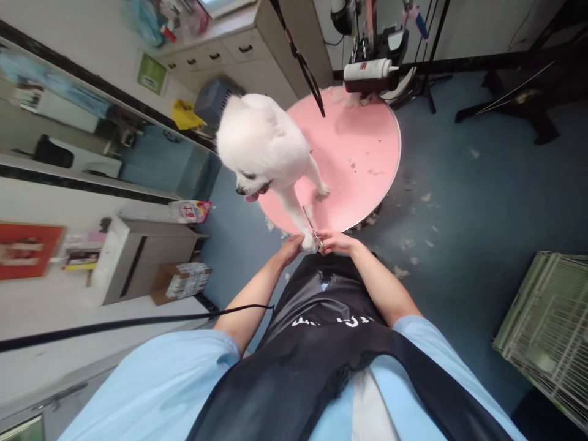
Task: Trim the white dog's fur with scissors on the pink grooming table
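Note:
A fluffy white dog (pixel 264 141) stands on a round pink grooming table (pixel 362 153), its head turned toward the left and its tongue out. One front paw (pixel 308 242) reaches over the near edge of the table. My left hand (pixel 292 248) is closed around that paw from its left side. In my right hand (pixel 337 241) is a pair of scissors (pixel 313 226), the fingers at its handles. The scissor blades point up and away along the dog's leg, just right of the paw. Whether the blades touch fur is too small to tell.
A black grooming loop (pixel 305 67) hangs over the table. At its far edge a tool holder carries a white squeeze bottle (pixel 367 70). Fur tufts lie on the table and blue floor (pixel 427 226). A wire cage (pixel 546 331) stands at right, a cardboard box (pixel 163 285) at left.

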`<state>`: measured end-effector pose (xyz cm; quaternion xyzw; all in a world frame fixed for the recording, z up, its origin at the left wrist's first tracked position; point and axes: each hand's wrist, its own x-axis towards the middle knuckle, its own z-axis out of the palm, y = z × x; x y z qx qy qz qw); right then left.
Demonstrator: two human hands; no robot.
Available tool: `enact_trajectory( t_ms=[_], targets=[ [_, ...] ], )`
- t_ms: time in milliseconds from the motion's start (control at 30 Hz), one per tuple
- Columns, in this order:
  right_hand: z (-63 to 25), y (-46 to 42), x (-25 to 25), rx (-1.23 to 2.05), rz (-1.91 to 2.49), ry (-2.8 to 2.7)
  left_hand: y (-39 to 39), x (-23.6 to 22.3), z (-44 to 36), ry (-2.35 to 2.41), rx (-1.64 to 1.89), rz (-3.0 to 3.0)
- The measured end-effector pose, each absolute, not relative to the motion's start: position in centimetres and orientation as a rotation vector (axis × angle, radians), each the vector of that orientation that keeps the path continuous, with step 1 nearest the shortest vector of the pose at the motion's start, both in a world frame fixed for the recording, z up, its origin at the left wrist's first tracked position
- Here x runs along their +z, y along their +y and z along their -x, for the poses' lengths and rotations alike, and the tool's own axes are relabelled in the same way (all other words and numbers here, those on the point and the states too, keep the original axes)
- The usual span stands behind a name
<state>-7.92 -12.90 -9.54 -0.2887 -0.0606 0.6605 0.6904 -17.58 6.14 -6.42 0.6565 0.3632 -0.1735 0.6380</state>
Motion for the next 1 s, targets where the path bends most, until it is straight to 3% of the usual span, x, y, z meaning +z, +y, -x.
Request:
enact_trajectory(
  t_ms=[1000],
  targets=[
    [10.3,-15.2,-10.2,1.404,0.875,-0.161,4.7,-6.2,15.9,0.852,-0.358,-1.384]
  ],
)
